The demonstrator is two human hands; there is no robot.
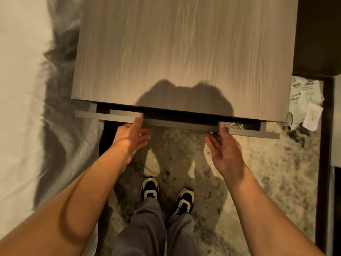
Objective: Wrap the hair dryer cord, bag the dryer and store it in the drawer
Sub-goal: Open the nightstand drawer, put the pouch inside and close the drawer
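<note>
A pale wood-grain desk fills the upper middle of the view, its top bare and crossed by the shadow of a head and two arms near the front edge. Under that edge the drawer stands out only a narrow way, showing a dark slot. Inside the slot, at about 3 o'clock from the middle of the drawer front, a small shiny thing glints; I cannot tell what it is, and the dryer itself cannot be made out.

The left hand is at 9 o'clock along the drawer front, thumb on its top edge, fingers loosely spread below. The right hand is toward 3 o'clock, thumb touching the front, palm open and fingers apart. Neither hand clamps anything.

At 9 o'clock from the desk lies a bed in white sheets, close against the desk side. At 3 o'clock crumpled printed papers lie on the floor beside a dark cabinet. The floor is a mottled grey and cream carpet. At 6 o'clock stand two black-and-white shoes under grey trousers.
</note>
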